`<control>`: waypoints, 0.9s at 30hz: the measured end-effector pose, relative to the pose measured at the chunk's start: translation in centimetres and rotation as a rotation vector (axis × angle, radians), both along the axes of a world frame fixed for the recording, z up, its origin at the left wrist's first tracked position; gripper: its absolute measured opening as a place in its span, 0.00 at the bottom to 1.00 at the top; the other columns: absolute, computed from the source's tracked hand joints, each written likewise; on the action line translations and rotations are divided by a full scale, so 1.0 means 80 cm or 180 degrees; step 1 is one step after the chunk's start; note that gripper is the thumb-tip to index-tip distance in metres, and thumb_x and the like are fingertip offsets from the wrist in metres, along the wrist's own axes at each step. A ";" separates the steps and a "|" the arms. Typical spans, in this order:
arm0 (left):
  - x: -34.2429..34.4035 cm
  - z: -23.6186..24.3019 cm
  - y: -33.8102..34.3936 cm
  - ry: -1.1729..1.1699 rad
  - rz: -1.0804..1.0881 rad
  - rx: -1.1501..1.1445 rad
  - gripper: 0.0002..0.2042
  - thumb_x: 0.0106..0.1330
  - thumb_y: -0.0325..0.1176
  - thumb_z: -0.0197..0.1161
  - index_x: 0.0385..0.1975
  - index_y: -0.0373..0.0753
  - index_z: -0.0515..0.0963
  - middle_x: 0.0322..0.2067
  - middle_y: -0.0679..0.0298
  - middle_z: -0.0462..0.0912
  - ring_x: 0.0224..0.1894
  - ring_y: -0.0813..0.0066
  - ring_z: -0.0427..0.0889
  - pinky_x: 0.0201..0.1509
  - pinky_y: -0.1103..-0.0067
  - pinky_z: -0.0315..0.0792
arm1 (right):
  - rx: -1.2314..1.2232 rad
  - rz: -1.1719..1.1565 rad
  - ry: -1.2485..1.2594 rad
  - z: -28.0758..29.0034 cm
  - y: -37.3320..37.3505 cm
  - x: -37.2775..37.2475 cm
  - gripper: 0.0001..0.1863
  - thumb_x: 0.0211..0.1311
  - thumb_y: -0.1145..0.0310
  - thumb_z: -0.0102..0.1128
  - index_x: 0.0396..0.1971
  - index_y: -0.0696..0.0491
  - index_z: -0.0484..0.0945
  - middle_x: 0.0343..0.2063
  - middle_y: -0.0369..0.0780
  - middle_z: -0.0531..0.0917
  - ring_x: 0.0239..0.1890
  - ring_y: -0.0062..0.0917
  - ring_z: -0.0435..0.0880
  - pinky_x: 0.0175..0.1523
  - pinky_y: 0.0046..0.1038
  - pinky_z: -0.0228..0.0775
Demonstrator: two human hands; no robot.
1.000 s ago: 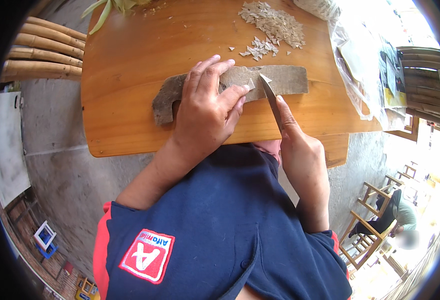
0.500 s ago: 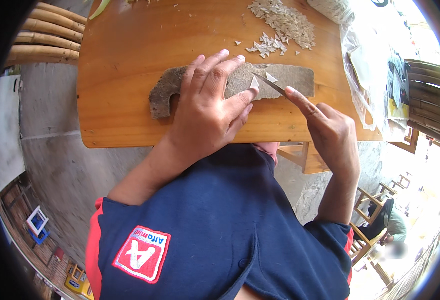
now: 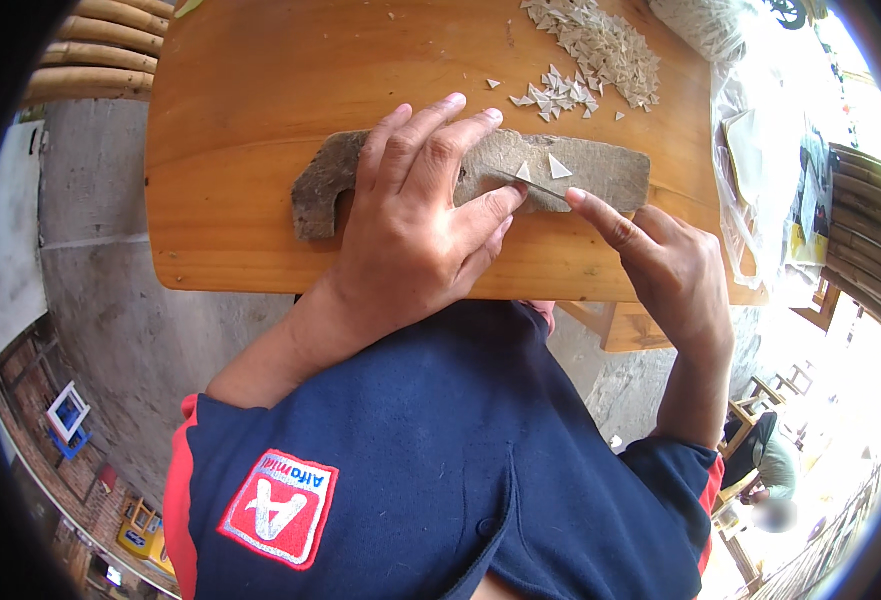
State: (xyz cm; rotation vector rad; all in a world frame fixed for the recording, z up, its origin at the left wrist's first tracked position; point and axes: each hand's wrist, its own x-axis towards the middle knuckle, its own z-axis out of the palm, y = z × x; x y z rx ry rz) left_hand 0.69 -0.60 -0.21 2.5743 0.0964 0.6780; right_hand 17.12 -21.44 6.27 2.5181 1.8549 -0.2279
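A worn wooden board (image 3: 606,178) with a notch at its left end lies along the table's near edge. My left hand (image 3: 411,205) rests on it with fingers spread, the thumb pressing at the base of a small white triangular piece (image 3: 524,172). In my right hand (image 3: 673,265) is a small knife (image 3: 543,189), my index finger stretched along it. Its thin blade lies across the board beside my left thumb, touching or nearly touching that piece. A second white triangle (image 3: 560,168) lies just to the right. The knife's handle is hidden in my palm.
On the wooden table (image 3: 241,110), a heap of small whitish triangular pieces (image 3: 611,55) spreads at the far right, with a looser cluster (image 3: 561,93) nearer the board. Clear plastic bags (image 3: 736,170) cover the right edge. At the lower right, a person (image 3: 776,465) bends near wooden chairs.
The knife blade has dropped lower toward my left thumb, away from the right-hand triangle. My right hand has moved slightly down. The whole view has shifted a little.
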 end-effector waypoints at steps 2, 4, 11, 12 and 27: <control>0.000 0.000 0.000 0.0002 -0.0008 -0.0014 0.11 0.55 0.32 0.72 0.39 0.46 0.90 0.62 0.52 0.78 0.69 0.49 0.69 0.73 0.53 0.61 | -0.0017 0.0004 -0.0062 0.000 0.000 0.000 0.43 0.58 0.74 0.62 0.72 0.21 0.70 0.21 0.33 0.71 0.20 0.23 0.75 0.23 0.28 0.70; 0.000 0.000 0.000 0.0005 -0.0004 0.0002 0.11 0.56 0.32 0.72 0.39 0.46 0.90 0.62 0.52 0.78 0.69 0.49 0.69 0.73 0.53 0.61 | 0.0039 0.0039 -0.0119 -0.003 0.000 0.001 0.43 0.58 0.74 0.62 0.73 0.20 0.69 0.21 0.33 0.70 0.21 0.23 0.75 0.23 0.28 0.70; 0.001 0.000 -0.001 0.0004 0.0019 0.0037 0.11 0.56 0.31 0.72 0.39 0.46 0.90 0.62 0.52 0.78 0.70 0.49 0.69 0.73 0.54 0.61 | 0.0265 -0.0023 -0.0068 -0.006 0.003 -0.004 0.41 0.52 0.82 0.64 0.67 0.31 0.79 0.19 0.35 0.64 0.19 0.25 0.70 0.26 0.33 0.69; 0.001 -0.001 -0.001 0.0011 0.0024 0.0022 0.11 0.57 0.31 0.72 0.39 0.46 0.90 0.62 0.53 0.78 0.70 0.49 0.68 0.73 0.54 0.61 | 0.0246 -0.0039 -0.0066 -0.006 0.002 -0.005 0.41 0.52 0.82 0.64 0.67 0.30 0.79 0.19 0.35 0.64 0.19 0.25 0.70 0.26 0.34 0.69; -0.002 -0.003 0.000 -0.0159 0.0051 -0.0105 0.11 0.58 0.31 0.71 0.40 0.47 0.90 0.61 0.55 0.78 0.69 0.50 0.69 0.72 0.56 0.61 | -0.0005 -0.0434 -0.0071 0.012 -0.034 -0.023 0.45 0.54 0.82 0.60 0.71 0.27 0.73 0.17 0.35 0.65 0.18 0.25 0.72 0.26 0.32 0.69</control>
